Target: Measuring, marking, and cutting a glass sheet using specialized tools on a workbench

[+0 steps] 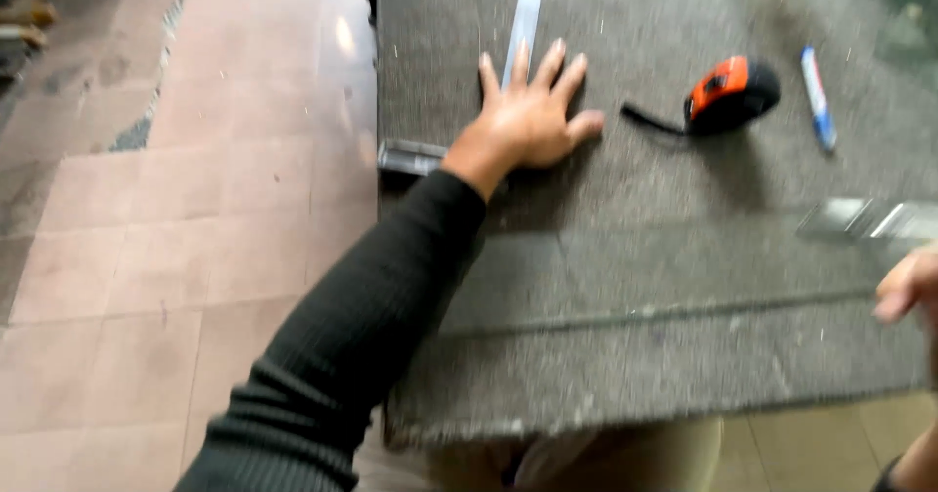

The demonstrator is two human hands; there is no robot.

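Item: thin steel square (pixel 520 25), lying flat on the grey felt-covered surface (pixel 635 257), pinned under the left hand (pixel 528 121) with fingers spread wide; likely stiff, light, slippery, best gripped along an edge; right hand (pixel 909 285) partly visible, grip undeterminable; tape measure (pixel 731 93) and marker (pixel 817 97) nearby.

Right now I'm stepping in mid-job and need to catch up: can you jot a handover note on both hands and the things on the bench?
Left hand: flat, fingers spread, pressing a metal square ruler onto the grey felt-covered bench.
Right hand: at the right edge, blurred, near a metal strip; grip unclear.
Tape measure and blue marker lie loose beyond.
No marks or cuts visible.
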